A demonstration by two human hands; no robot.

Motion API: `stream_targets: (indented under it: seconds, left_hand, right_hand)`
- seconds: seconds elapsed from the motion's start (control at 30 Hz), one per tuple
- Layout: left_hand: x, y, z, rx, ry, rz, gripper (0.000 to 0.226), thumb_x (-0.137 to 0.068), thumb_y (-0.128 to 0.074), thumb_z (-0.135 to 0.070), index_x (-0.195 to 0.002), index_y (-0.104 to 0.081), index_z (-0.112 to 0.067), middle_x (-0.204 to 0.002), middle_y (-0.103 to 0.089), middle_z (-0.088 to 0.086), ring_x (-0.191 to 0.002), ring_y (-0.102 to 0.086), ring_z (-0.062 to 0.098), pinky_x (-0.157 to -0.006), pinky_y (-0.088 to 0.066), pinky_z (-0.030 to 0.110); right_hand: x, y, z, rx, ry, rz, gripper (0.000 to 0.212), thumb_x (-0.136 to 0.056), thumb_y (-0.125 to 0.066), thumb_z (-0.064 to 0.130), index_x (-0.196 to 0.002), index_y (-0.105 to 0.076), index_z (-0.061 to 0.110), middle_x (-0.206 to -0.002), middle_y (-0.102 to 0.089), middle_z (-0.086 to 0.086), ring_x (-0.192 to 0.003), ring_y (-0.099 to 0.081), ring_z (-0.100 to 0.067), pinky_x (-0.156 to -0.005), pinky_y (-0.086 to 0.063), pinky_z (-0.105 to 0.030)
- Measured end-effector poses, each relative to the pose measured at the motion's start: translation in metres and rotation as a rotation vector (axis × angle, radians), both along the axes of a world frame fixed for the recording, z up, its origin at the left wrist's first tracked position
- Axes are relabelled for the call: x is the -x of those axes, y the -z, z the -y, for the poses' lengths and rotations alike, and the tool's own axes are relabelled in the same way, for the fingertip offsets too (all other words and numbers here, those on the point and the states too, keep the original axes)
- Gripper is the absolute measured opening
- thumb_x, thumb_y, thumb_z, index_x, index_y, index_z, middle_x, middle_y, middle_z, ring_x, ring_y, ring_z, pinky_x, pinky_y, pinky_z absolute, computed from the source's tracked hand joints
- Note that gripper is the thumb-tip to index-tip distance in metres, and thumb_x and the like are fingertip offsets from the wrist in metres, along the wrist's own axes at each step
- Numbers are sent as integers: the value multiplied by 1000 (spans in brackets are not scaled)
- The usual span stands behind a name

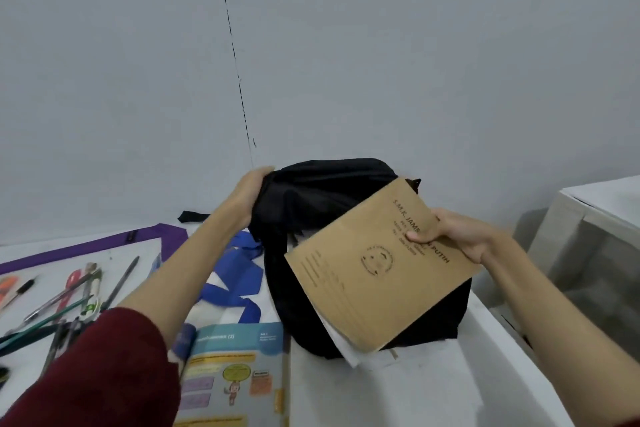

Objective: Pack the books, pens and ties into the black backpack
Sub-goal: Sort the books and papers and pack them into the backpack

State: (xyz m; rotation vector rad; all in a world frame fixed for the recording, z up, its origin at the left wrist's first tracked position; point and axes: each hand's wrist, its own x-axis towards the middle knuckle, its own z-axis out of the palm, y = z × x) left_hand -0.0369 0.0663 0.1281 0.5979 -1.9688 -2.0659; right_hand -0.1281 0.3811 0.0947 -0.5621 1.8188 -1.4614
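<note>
The left hand (250,189) grips the top edge of the black backpack (346,253), which stands on the counter (381,388); the right hand (453,236) pinches a brown book (374,274) tilted over its front. To seat it cleanly, pull the mouth wide and slide the book in flat, edge first; the pens (69,291) and blue tie (235,274) lie to the left, not yet packed.

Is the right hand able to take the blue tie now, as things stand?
Probably not yet. The right hand holds the brown book, and the blue tie lies on the far side of the black backpack, under the left forearm. The left hand, gripping the backpack, is nearer.
</note>
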Motion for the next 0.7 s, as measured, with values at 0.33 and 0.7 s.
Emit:
stream_targets:
  seconds: [0.33, 0.7]
  left_hand:
    - [20, -101, -63, 1853, -78, -242, 29, -98, -39, -32, -113, -51, -10, -109, -59, 7, -97, -56, 29, -67, -32, 32]
    - [49, -130, -78, 1912, -183, -391, 38, -98, -36, -41, -112, -44, -6, -72, -53, 6, -61, -52, 28, -51, -29, 31]
  right_hand:
    - [6, -6, 0, 157, 240, 242, 29, -72, -63, 4, -101, -65, 3, -92, -72, -15, -71, -71, -27, -60, -60, -36]
    - [12, -6, 37, 371, 537, 301, 21, -94, -36, -7, -95, -56, -1, -69, -70, -16, -56, -69, -26, -40, -52, -28]
